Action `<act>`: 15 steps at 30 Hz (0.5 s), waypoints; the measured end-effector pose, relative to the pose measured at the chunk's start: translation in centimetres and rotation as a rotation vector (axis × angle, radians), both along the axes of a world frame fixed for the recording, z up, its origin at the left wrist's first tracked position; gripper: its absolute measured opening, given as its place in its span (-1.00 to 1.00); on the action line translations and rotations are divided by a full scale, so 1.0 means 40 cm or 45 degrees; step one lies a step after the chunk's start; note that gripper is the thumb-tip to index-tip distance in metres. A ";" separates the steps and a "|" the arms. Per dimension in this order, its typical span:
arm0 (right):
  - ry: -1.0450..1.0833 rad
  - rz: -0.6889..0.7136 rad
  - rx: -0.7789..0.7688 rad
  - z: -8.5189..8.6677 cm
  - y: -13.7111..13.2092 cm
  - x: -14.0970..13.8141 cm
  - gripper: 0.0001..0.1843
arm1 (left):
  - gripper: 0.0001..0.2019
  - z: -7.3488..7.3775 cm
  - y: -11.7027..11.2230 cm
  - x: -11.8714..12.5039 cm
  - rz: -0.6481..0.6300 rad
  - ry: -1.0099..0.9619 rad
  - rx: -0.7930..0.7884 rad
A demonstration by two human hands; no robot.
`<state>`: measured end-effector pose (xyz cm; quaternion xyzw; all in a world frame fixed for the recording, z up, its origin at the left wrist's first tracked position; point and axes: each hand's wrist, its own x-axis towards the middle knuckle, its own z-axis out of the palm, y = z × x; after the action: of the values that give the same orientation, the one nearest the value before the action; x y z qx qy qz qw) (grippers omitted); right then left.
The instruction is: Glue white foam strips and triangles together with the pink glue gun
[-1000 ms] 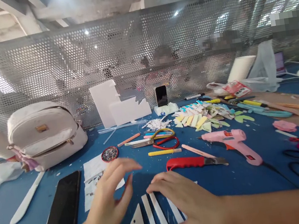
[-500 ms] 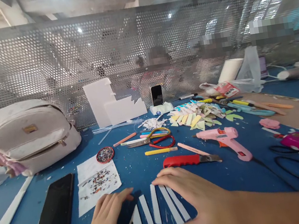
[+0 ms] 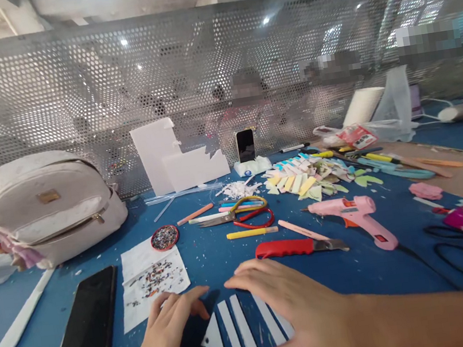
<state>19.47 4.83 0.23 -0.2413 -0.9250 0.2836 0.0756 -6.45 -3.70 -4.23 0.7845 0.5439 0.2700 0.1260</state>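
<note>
My left hand [image 3: 171, 336] is open on the table, fingers curved, its thumb tip close to a small white triangular piece [image 3: 213, 336] with a dark dot. Beside that triangle lie two narrow white strips, a left strip [image 3: 232, 337] and a right strip [image 3: 245, 329], nearly parallel and close together. My right hand [image 3: 292, 306] arches open over another white strip [image 3: 269, 320], and one more strip [image 3: 283, 323] is partly covered by it. Nothing shows gripped in either hand. Whether the right fingertips touch a strip, I cannot tell.
Red-handled pliers [image 3: 288, 247] lie just beyond my right hand, with a pink glue gun [image 3: 357, 214] to their right. A phone [image 3: 81, 335] and paper [image 3: 155, 277] with beads lie left. Scissors [image 3: 237, 214], markers, a scrap pile [image 3: 308, 176] and a backpack [image 3: 52, 209] stand behind.
The middle white strip has shifted toward me and left, closer to the strip beside the triangle. My right hand has moved slightly left, and my left thumb is nearer the triangle.
</note>
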 end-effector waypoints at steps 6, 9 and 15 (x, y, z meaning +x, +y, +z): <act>-0.056 -0.097 0.010 0.006 0.003 0.051 -0.05 | -0.32 -0.006 -0.002 0.009 0.006 -0.017 0.056; -0.058 -0.078 -0.010 -0.002 0.004 0.047 -0.10 | -0.35 -0.007 0.003 0.010 -0.008 -0.016 0.055; -0.043 0.004 -0.027 0.006 0.017 0.015 -0.09 | -0.38 -0.002 0.003 0.013 -0.033 -0.014 0.051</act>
<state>20.06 5.49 0.45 -0.2452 -0.9236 0.2893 0.0571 -5.91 -3.60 -4.30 0.7924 0.5273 0.2834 0.1169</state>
